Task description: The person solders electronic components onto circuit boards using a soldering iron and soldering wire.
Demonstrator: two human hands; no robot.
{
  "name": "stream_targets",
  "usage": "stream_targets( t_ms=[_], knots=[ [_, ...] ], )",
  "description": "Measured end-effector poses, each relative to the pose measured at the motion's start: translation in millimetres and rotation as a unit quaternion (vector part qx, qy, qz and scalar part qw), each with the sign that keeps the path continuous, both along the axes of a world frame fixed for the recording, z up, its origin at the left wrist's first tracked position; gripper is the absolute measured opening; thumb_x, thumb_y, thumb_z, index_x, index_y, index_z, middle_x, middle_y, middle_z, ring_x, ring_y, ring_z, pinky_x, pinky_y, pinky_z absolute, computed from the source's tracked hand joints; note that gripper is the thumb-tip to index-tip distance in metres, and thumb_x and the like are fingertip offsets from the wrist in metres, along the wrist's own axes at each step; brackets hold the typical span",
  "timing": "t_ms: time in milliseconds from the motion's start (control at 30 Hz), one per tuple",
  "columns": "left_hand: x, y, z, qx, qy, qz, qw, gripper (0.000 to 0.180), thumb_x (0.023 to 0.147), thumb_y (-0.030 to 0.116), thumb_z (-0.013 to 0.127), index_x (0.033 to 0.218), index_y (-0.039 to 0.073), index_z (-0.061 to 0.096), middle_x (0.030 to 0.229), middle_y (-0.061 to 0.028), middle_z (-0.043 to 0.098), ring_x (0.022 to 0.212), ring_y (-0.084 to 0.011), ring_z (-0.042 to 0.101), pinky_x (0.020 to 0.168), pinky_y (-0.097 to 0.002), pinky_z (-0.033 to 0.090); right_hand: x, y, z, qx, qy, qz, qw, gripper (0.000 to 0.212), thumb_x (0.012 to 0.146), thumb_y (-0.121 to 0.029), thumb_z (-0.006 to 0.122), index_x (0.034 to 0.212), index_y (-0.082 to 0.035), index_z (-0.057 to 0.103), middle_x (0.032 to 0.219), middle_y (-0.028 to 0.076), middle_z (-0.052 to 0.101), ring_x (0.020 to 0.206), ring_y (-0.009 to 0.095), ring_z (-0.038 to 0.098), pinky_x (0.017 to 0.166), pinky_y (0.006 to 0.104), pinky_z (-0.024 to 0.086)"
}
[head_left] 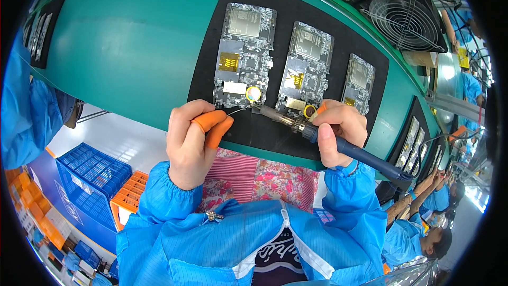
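Note:
My right hand [341, 127] grips a soldering iron [365, 160] with a dark blue handle. The iron's tip points left, at the lower edge of a circuit board [242, 55], just below a round shiny part [253, 94]. Between the orange-covered fingertips of my left hand [190, 137] is a thin solder wire [236, 110], its end close to the iron's tip. Whether tip and wire touch is too small to tell. A second board [305, 66] lies to the right, a third [360, 82] beyond it. All three rest on a black mat [203, 69].
The mat lies on a green work surface [132, 37]. Black fans [405, 21] with wire guards stand at the far right. More boards on dark mats [413, 140] lie to the right. Blue [92, 167] and orange crates [129, 193] stand lower left. Other people in blue [407, 238] work at the right.

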State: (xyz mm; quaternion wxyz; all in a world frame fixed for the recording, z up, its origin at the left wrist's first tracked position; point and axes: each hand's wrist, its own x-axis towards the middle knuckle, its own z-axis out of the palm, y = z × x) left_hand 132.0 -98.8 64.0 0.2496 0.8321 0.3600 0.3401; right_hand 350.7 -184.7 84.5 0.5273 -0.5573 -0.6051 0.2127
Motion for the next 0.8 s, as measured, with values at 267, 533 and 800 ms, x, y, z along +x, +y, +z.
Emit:
stream_targets(
  t_ms=[267, 533, 800],
  knots=[
    [1, 2, -2, 0.008, -0.002, -0.007, 1.0, 0.024, 0.062, -0.003, 0.074, 0.081, -0.002, 0.061, 0.089, -0.0094, 0.055, 0.077, -0.0237, 0.055, 0.062, -0.0305, 0.046, 0, 2, -2, -0.002, -0.019, 0.013, 1.0, 0.009, 0.072, -0.005, 0.057, 0.069, 0.002, 0.052, 0.055, 0.01, 0.049, 0.043, 0.02, 0.047, 0.04, 0.0281, 0.035],
    [10, 1, -9, 0.017, -0.005, -0.019, 1.0, 0.025, 0.059, -0.006, 0.074, 0.079, -0.003, 0.06, 0.09, -0.0107, 0.056, 0.075, -0.0234, 0.055, 0.06, -0.0297, 0.047, 0, 2, -1, -0.02, -0.031, 0.006, 0.999, 0.009, 0.072, -0.005, 0.057, 0.068, 0.001, 0.051, 0.055, 0.01, 0.05, 0.043, 0.02, 0.047, 0.04, 0.0281, 0.035],
    [16, 7, -7, 0.091, 0.035, -0.045, 0.994, 0.022, 0.058, -0.003, 0.075, 0.074, -0.002, 0.061, 0.084, -0.0093, 0.058, 0.073, -0.0225, 0.055, 0.055, -0.0288, 0.045, 0, 3, -1, -0.015, -0.037, 0.009, 0.999, 0.01, 0.072, -0.005, 0.057, 0.068, 0.001, 0.051, 0.056, 0.01, 0.05, 0.044, 0.02, 0.048, 0.041, 0.0285, 0.037]
  ],
)
